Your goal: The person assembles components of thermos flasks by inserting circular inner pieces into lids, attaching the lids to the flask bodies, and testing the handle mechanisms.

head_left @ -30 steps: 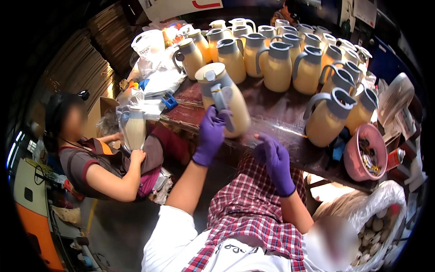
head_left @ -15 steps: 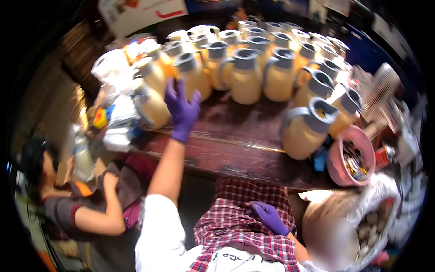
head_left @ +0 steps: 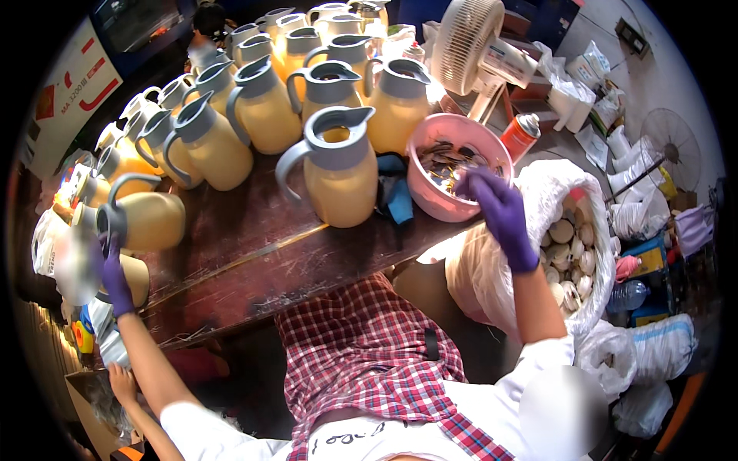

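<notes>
My left hand (head_left: 117, 280), in a purple glove, is closed at the grey rim of a beige jug (head_left: 159, 220) that lies tilted on its side at the table's left end. Part of another beige jug (head_left: 136, 278) shows just below it. My right hand (head_left: 505, 221), also gloved in purple, is over the right rim of a pink tub (head_left: 438, 201). Its fingers are bent together above small metal pieces (head_left: 446, 163) in the tub; whether they hold one is hidden. Nearest the tub, a beige jug with a grey spout and handle (head_left: 342, 188) stands upright.
Several similar jugs (head_left: 269, 115) crowd the far side of the dark red table (head_left: 231, 284). A plastic-lined container of round pale pieces (head_left: 569, 246) stands at the right, below a spray can (head_left: 521, 134) and a fan (head_left: 467, 46). Another person's hand (head_left: 123, 384) shows at lower left.
My view has turned to the right. My left hand, open before, is now at the tilted jug. My right hand has risen from my lap to the pink tub.
</notes>
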The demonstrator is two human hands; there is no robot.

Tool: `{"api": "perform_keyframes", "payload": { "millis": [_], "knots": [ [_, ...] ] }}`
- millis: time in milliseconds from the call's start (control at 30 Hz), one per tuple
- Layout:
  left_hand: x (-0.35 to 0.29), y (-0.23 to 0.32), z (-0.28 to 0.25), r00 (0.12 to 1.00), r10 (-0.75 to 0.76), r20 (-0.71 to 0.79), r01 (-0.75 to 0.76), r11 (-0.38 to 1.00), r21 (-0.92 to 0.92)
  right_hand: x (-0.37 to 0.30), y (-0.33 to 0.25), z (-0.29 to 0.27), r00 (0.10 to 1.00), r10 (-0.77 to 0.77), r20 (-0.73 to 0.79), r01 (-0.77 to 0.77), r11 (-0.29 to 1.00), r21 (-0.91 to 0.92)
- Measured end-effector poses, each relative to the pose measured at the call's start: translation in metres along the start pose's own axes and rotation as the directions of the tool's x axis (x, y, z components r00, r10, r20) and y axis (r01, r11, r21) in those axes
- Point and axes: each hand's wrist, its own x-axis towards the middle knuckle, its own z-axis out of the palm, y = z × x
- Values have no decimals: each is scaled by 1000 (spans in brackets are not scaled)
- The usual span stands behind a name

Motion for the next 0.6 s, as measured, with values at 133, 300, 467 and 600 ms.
{"api": "perform_keyframes", "payload": {
  "millis": [133,300,467,600],
  "knots": [
    [-77,70,-15,974,4,227,76,936,-343,96,55,-34,989,-57,134,111,891,-440],
    [-117,126,39,809,241,536,-22,924,-382,146,111,-22,944,109,311,262,324,-909],
    [-123,82,50,712,94,696,358,804,-475,142,76,-10,947,70,314,303,134,-944],
    [-151,142,44,780,23,625,418,724,-548,131,60,-43,970,40,241,194,469,-861]
  ]
}}
